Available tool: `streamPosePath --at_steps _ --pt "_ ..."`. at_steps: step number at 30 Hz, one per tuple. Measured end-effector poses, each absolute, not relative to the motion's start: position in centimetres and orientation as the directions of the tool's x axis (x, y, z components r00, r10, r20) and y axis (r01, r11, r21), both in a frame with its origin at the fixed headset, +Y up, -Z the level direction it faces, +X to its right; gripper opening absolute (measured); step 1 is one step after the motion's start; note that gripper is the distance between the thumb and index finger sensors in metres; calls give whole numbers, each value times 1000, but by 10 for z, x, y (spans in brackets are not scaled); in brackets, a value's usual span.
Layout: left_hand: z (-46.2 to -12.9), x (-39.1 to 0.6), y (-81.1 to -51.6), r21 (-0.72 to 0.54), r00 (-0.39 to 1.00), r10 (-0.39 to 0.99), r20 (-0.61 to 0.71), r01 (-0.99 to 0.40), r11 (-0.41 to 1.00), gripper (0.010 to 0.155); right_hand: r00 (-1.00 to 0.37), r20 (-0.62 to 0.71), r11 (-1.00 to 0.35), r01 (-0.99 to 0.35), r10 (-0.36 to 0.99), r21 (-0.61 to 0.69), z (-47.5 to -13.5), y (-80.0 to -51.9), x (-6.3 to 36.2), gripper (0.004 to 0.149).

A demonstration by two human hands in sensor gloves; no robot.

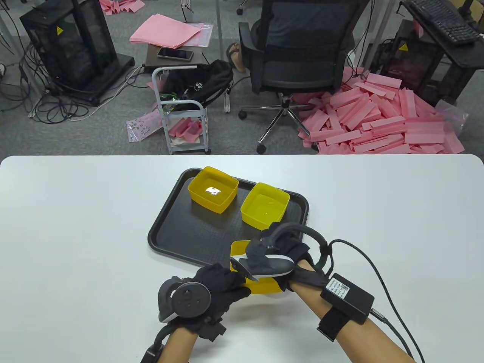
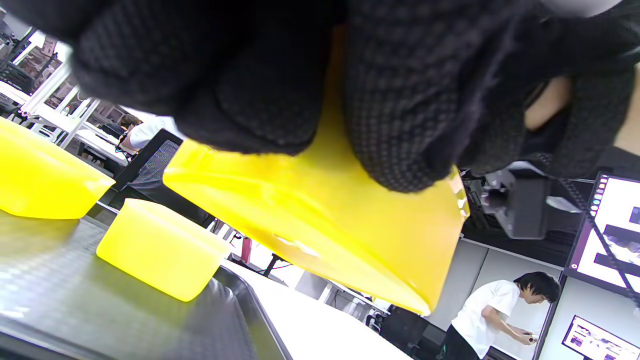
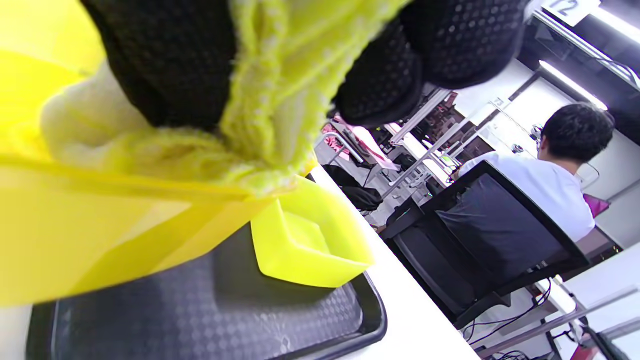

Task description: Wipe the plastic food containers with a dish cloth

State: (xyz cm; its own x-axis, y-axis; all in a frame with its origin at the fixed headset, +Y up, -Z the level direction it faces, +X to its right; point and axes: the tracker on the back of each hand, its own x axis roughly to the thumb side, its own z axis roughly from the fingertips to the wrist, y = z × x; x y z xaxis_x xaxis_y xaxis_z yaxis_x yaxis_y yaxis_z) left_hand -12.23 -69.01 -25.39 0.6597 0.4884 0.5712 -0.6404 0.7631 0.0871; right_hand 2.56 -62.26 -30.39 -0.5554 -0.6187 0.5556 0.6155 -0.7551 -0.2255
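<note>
My left hand (image 1: 223, 289) grips a yellow plastic container (image 1: 237, 252) by its near edge and holds it tilted above the tray's front edge; its underside shows in the left wrist view (image 2: 330, 220). My right hand (image 1: 281, 251) holds a yellow-green dish cloth (image 3: 270, 95) bunched in its fingers and presses it inside the held container (image 3: 75, 240). The cloth is hidden under the hand in the table view. Two more yellow containers stand open on the black tray (image 1: 170, 234): one at the back left (image 1: 213, 189), one at the back right (image 1: 265, 206).
The tray lies in the middle of the white table (image 1: 75, 227). Beyond the table's far edge are an office chair (image 1: 298, 56) with a seated person, a small cart (image 1: 181, 109) and a heap of pink foam pieces (image 1: 382, 117).
</note>
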Motion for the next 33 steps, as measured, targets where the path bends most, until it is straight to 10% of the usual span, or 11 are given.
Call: streamPosePath --at_steps 10,23,33 --pt "-254 -124 -690 110 668 492 559 -648 754 39 -517 644 -694 719 -564 -31 -295 -621 16 42" --pt "-253 -123 -689 107 653 499 570 -661 743 39 -774 621 -856 400 -123 328 -318 -615 23 46" --pt "-250 -120 -685 115 647 485 588 -661 741 40 -767 582 -932 360 -269 43 -315 -612 1 50"
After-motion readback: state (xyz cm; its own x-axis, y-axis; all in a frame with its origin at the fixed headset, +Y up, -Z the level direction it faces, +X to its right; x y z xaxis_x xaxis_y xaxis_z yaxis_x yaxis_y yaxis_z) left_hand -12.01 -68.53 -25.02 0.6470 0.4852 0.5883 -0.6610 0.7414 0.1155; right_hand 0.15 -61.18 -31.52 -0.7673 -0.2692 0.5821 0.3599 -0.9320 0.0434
